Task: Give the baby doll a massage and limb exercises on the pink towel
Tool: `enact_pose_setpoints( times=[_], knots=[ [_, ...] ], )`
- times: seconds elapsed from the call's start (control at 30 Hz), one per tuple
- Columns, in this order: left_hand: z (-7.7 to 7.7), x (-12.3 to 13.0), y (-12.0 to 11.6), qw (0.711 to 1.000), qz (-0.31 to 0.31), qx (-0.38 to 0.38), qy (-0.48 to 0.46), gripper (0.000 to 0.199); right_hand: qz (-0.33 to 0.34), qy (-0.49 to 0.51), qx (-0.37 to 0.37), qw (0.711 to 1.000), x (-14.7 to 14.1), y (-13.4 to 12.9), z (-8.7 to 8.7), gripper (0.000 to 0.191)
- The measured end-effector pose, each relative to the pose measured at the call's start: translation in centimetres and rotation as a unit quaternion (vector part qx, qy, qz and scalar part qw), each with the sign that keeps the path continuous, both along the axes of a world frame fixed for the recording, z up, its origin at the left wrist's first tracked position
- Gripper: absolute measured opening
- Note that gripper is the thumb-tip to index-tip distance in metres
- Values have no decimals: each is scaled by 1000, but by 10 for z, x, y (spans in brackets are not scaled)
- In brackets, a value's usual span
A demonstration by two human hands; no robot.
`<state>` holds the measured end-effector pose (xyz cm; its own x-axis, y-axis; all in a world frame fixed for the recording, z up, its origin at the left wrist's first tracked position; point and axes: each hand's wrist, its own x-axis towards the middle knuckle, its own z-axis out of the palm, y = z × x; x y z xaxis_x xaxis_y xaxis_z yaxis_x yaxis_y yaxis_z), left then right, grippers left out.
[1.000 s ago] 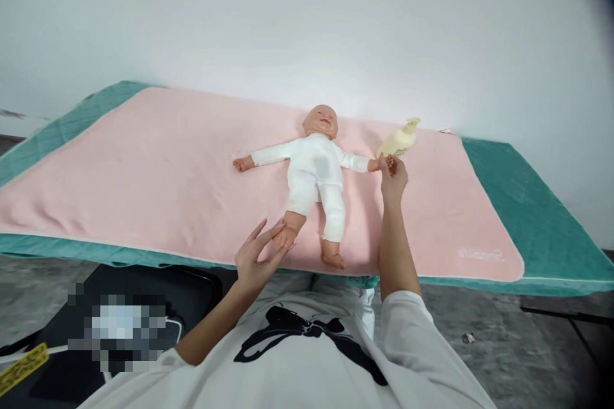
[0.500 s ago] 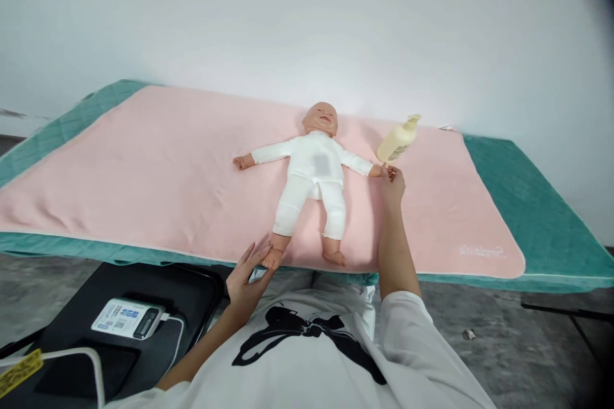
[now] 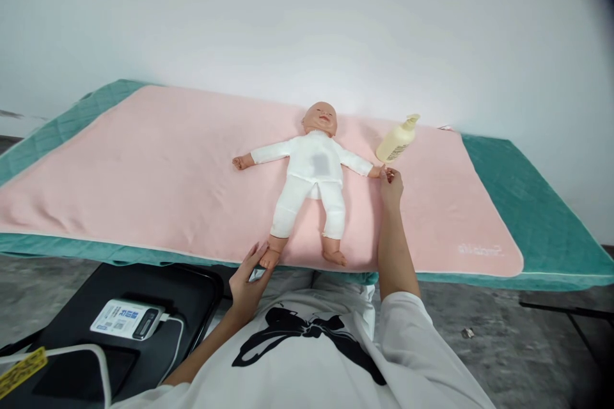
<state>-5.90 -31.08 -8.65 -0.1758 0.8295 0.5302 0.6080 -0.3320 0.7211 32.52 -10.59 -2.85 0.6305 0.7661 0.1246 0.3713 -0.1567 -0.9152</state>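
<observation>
A baby doll point(image 3: 314, 163) in a white long-sleeved suit lies on its back on a pink mat point(image 3: 192, 185), arms spread and feet toward me. At the mat's near edge my left hand point(image 3: 248, 278) holds the doll's foot on the left, thumb on the near side and fingers along the other. My right hand point(image 3: 392, 186) pinches the doll's small hand on the right between its fingertips. Just beyond that hand stands a pale yellow pump bottle point(image 3: 397, 142). The doll's other arm and leg lie untouched.
Green quilted padding point(image 3: 532, 204) shows around the mat on the table. A white wall point(image 3: 288, 25) rises behind. At the lower left, a black chair point(image 3: 187, 287) carries a white device point(image 3: 125, 318) with a cable point(image 3: 178, 345).
The fingers of my left hand have drawn closer together around the doll's foot, which has shifted very slightly left. My right hand stays at the doll's hand.
</observation>
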Motion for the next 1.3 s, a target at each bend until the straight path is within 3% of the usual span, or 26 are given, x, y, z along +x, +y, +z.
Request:
enact_pose_setpoints(
  times=[0.2,0.37,0.6,0.83,0.97,1.13,1.3],
  knots=[
    [11,-2,3,1000,-5,-7,-11,34,-14,54,87,995,-15,-5,10,47],
    [22,-5,21,1000,12,3,-10,37,-21,-18,209,977,-44,-14,30,47],
    [44,3,49,997,-21,37,-59,46,24,-90,255,962,-82,-29,50,39],
    [90,24,65,998,-34,7,-56,43,100,-200,279,934,-103,-29,50,29],
    [108,34,80,999,-27,14,-37,43,132,-254,313,906,-114,-31,49,26],
    [120,45,95,999,-20,25,2,42,174,-306,291,890,-124,-32,47,25],
    [121,51,106,994,-19,86,59,41,217,-331,273,877,-133,-33,40,22]
  ],
)
